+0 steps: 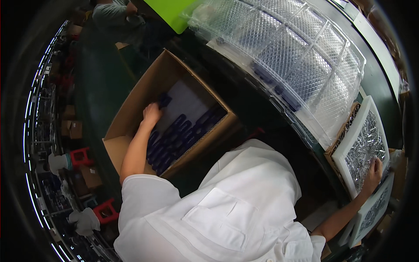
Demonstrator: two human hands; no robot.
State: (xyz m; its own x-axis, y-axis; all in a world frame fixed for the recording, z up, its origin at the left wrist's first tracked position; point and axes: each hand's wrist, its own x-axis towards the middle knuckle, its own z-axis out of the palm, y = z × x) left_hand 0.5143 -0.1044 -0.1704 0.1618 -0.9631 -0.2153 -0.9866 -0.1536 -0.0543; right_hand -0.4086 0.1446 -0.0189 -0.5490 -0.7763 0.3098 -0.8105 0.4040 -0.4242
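Observation:
My left hand (152,114) reaches into an open cardboard box (131,98). Its fingers are closed on a small dark blue piece (164,100), whose exact kind is not clear. Rows of similar dark blue pieces (179,131) lie in the box beside a bare greyish sheet. Far to the right, my right hand (373,175) is over a white-rimmed tray (345,155) heaped with small shiny metal parts (371,135). The fingers of that hand are drawn together at the metal pieces; whatever may be between them is too small to make out.
A large clear textured plastic tray cover (301,48) lies on the bench ahead, with dark blue pieces under its near edge. Beyond it is a bright green panel (172,13). A second white tray (371,209) is below the first. Red stools (106,211) and another person (115,17) are at left.

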